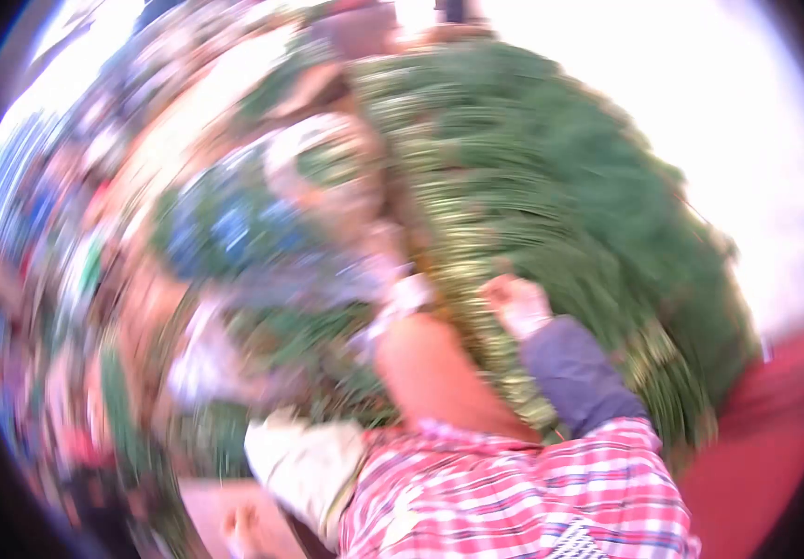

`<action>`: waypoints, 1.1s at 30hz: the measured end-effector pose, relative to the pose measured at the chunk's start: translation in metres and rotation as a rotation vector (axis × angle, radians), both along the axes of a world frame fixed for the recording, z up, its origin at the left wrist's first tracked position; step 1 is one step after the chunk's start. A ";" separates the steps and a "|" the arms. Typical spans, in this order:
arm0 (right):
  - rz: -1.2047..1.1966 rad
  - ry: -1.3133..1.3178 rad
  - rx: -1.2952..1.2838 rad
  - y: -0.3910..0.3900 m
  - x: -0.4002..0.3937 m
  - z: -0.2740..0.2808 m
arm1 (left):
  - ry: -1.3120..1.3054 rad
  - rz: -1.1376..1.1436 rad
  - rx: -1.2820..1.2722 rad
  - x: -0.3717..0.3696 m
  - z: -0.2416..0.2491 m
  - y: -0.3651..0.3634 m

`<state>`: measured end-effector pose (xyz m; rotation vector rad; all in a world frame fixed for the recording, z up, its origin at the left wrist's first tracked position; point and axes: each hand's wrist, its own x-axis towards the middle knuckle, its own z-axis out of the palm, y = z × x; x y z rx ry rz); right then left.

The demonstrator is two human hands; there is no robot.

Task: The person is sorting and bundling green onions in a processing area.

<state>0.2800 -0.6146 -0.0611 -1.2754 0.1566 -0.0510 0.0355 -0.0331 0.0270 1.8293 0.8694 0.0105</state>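
Strong motion blur smears the whole head view. My right hand [516, 303], below a dark blue sleeve, is closed beside the pale stalk ends of a large stack of green stalk bundles [476, 214]. Whether anything is in its fingers cannot be made out. At the lower left edge, what looks like my left hand [243, 524] shows against a flat pinkish panel [208, 511]. Its fingers are too smeared to read. Near my right hand, an orange-red shape [434, 368], like a clothed leg, lies along the stack.
Clear plastic bags with greens and something blue [234, 231] lie left of the stack. A pale beige bag or cloth [304, 456] is close to my checked clothing [504, 494]. Red ground [765, 447] shows at the right. Blurred shapes, perhaps people, fill the far left.
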 end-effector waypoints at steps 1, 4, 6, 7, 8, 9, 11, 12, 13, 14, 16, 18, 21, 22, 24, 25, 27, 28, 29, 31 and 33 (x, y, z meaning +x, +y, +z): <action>-0.025 0.055 0.030 0.039 0.019 0.043 | -0.025 0.116 0.024 -0.035 -0.023 0.001; 0.319 -0.260 -0.767 0.134 0.046 0.118 | 0.261 0.239 0.050 -0.067 -0.024 -0.048; 0.602 -0.163 -0.654 0.206 0.060 0.120 | 0.134 0.312 -0.029 -0.135 -0.111 -0.044; 0.660 -0.311 -0.762 0.246 0.054 0.117 | 0.215 0.348 -0.124 -0.150 -0.124 -0.051; 0.720 -0.452 -0.861 0.283 0.056 0.118 | 0.307 0.382 -0.233 -0.162 -0.125 -0.060; 0.754 -0.592 -0.958 0.312 0.053 0.115 | 0.382 0.366 -0.218 -0.177 -0.136 -0.066; 0.869 -0.589 -0.983 0.357 0.041 0.097 | 0.433 0.390 -0.202 -0.211 -0.177 -0.082; 0.902 -0.587 -0.980 0.357 0.039 0.080 | 0.465 0.414 -0.190 -0.218 -0.195 -0.098; 0.942 -0.583 -0.954 0.375 0.035 0.061 | 0.502 0.432 -0.197 -0.224 -0.212 -0.097; 0.980 -0.538 -0.987 0.382 0.030 0.056 | 0.536 0.434 -0.196 -0.227 -0.220 -0.098; 1.039 -0.437 -1.077 0.391 0.021 0.048 | 0.691 0.421 -0.190 -0.215 -0.222 -0.090; 1.070 -0.365 -1.130 0.393 0.014 0.042 | 0.550 0.578 -0.149 -0.232 -0.273 -0.087; 1.047 -0.345 -1.223 0.376 0.018 0.014 | 0.262 0.840 -0.192 -0.257 -0.348 -0.075; 1.040 -0.313 -1.272 0.368 0.020 0.008 | 0.275 0.886 -0.233 -0.253 -0.347 -0.063; 1.036 -0.220 -1.313 0.360 0.016 0.008 | 0.292 0.947 -0.310 -0.238 -0.356 -0.040; 1.037 -0.158 -1.305 0.360 0.010 0.011 | 0.294 0.966 -0.346 -0.232 -0.363 -0.032; 1.017 0.002 -1.292 0.357 0.003 0.012 | 0.283 1.007 -0.409 -0.221 -0.377 -0.016; 1.028 -0.015 -1.336 0.360 -0.003 0.019 | 0.275 1.027 -0.444 -0.216 -0.384 -0.010; 1.038 -0.030 -1.378 0.367 -0.011 0.029 | 0.269 1.050 -0.474 -0.212 -0.391 -0.005; 1.058 -0.131 -1.453 0.358 -0.008 0.026 | 0.253 1.084 -0.532 -0.207 -0.400 0.000; 1.041 -0.097 -1.395 0.356 -0.003 0.028 | 0.232 1.104 -0.571 -0.208 -0.402 -0.005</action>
